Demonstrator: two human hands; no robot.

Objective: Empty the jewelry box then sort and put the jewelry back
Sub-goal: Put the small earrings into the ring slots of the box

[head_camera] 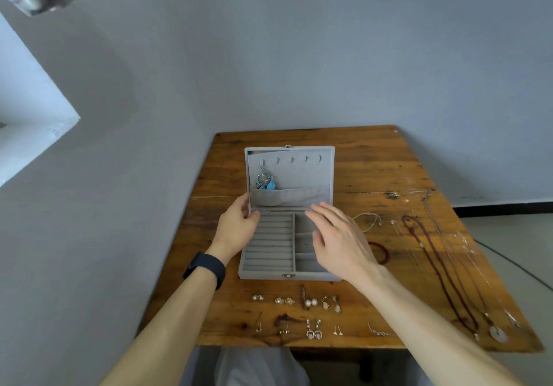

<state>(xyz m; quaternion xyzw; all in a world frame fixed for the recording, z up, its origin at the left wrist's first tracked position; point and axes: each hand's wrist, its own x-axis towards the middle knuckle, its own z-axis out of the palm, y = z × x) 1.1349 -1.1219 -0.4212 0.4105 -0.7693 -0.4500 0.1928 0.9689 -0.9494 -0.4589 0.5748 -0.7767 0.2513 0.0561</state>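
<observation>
A grey velvet jewelry box [269,273] stands open on the wooden table [374,170], its lid upright. A pair of blue feather earrings [264,180] hangs from a hook inside the lid, above the lid pocket. My left hand [239,224] grips the box's left edge at the hinge. My right hand [338,239] hovers with fingers spread over the right compartments and holds nothing. The ring rolls and the compartments I can see hold no jewelry. Several earring pairs [311,303] lie in rows in front of the box.
Several necklaces [434,260] lie stretched out on the table's right side, one with a pale round pendant [498,333]. A red bracelet [381,252] and a thin chain [368,219] lie just right of the box. The table stands against a grey wall.
</observation>
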